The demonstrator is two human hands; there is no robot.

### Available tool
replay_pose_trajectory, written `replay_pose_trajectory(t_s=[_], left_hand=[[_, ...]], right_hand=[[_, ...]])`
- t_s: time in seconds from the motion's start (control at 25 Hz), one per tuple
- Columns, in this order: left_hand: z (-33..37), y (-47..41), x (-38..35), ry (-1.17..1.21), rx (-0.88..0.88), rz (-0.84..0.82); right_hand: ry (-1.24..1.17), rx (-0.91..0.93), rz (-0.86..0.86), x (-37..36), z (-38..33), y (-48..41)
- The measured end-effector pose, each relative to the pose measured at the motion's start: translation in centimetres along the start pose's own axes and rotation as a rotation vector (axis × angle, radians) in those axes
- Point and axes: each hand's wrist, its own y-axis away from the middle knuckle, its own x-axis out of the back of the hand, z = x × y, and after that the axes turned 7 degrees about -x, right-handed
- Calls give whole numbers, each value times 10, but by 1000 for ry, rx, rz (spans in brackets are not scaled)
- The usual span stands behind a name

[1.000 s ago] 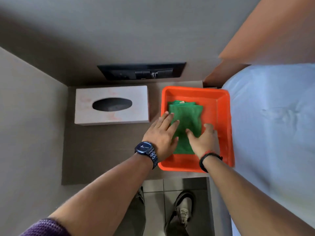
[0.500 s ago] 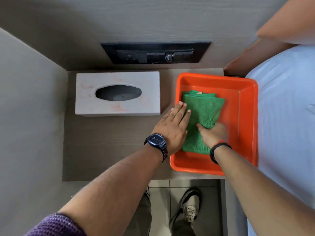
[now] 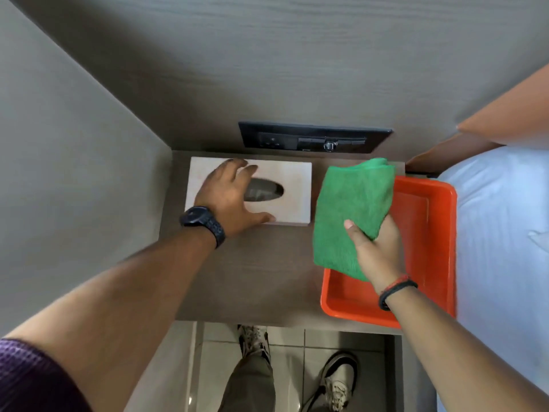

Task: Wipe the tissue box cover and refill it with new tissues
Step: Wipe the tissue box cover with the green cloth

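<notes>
Cloth point(image 3: 350, 212): solid bright green. Tray point(image 3: 427, 230): orange-red. Tissue box cover point(image 3: 294, 188): pale cream with faint pinkish mottling, dark oval slot. Shelf point(image 3: 252, 272): grey-brown wood grain. Wall panel point(image 3: 312, 141): black. Watch point(image 3: 202, 220): black. Wristband point(image 3: 396, 291): black and red. Sleeve point(image 3: 32, 379): purple, waffle-textured. Bedsheet point(image 3: 502, 233): pale blue-white.

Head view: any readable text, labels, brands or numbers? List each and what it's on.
None legible.
Wall switch panel: markings too small to read.
Wristwatch: dark face, nothing readable.
Tissue box cover, green cloth, orange tray: no print visible.
</notes>
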Motion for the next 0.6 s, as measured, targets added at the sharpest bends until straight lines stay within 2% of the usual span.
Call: replay_pose_trajectory(t_s=[0.12,0.24,0.32,0.4,0.52,0.56,0.6], left_hand=[[-28,-14,-5,-125,28,-230],[-41,-27,-18,-234,-23,-332],[-46,-33,-24,-267,-30,-329],[-49,-34,-26,-258,-53,-311],[-50,-25,-31,-205,-55,-294],[-48,-22,-33,-195,-53,-289],[-48,-18,-34,-191,-60,-284]], right_hand=[[-21,14,-146,-33,-19,-14],[13,4,-198,-63,-25,-32],[149,-1,-136,-79,-21,-41],[310,24,6,-90,-16,-38],[555,253,274,-97,-8,-22],[698,350,313,-99,-5,-19],[831,426,271,-100,-3,-19]])
